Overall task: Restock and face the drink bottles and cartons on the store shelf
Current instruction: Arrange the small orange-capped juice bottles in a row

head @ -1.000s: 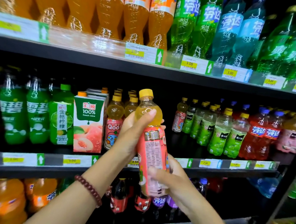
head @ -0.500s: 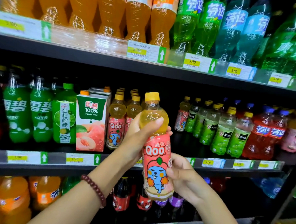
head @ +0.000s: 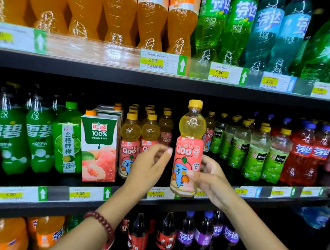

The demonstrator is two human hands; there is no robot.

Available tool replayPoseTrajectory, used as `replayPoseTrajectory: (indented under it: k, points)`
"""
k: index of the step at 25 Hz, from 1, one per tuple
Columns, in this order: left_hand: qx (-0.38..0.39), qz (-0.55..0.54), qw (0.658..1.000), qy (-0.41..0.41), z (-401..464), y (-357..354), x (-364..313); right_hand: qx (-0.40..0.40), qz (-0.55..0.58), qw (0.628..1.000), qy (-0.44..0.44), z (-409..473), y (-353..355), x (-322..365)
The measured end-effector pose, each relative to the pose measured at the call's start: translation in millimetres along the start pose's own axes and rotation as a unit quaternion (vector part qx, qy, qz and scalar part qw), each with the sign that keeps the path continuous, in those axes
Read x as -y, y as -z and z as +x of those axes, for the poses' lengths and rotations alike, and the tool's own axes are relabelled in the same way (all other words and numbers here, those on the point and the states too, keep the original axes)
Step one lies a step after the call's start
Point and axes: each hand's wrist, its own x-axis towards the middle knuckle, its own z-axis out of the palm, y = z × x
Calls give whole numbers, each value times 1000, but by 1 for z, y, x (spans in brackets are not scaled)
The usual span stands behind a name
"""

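Left hand (head: 148, 166) now off Qoo bottle (head: 188, 151), before dark stocked shelves (head: 60, 205).

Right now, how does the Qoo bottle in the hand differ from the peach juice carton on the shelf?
The Qoo bottle is a round clear bottle showing yellow drink; the peach juice carton is a boxy, opaque pack. The Qoo bottle is held in front of the middle shelf by the right hand; the carton stands on that shelf, untouched. The bottle's label shows a blue cartoon figure, the carton's shows peaches. Both are upright, face forward and have orange-yellow caps.
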Motion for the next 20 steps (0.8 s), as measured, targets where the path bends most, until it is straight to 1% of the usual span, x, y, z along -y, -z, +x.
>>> replayPoseTrajectory:
  k: [1,2,3,4,6,9,11,13,18,20]
  points:
    - [14,85,996,6,-1,1,15,-9,-4,1000,-6,10,5,-1]
    - [44,177,983,5,-2,1,30,-16,-9,1000,-13,19,9,-3]
    - [77,260,963,8,-2,0,40,-22,-15,999,-21,28,13,-6]
    - [104,325,940,17,-1,-2,48,-28,-20,999,-30,36,15,-11]
    - [133,397,907,40,1,-8,55,-37,-33,998,-45,53,20,-22]
    - [119,447,885,62,2,-15,55,-41,-82,994,-63,72,29,-39]
    - [111,482,867,57,2,-16,55,-32,-122,989,-83,82,33,-49]
    - [114,505,854,53,1,-17,57,-13,-130,987,-95,89,34,-57]
    - [119,497,857,58,1,-18,60,57,-127,982,-128,102,32,-58]
    - [120,493,860,58,1,-17,61,54,-141,981,-122,104,32,-61]
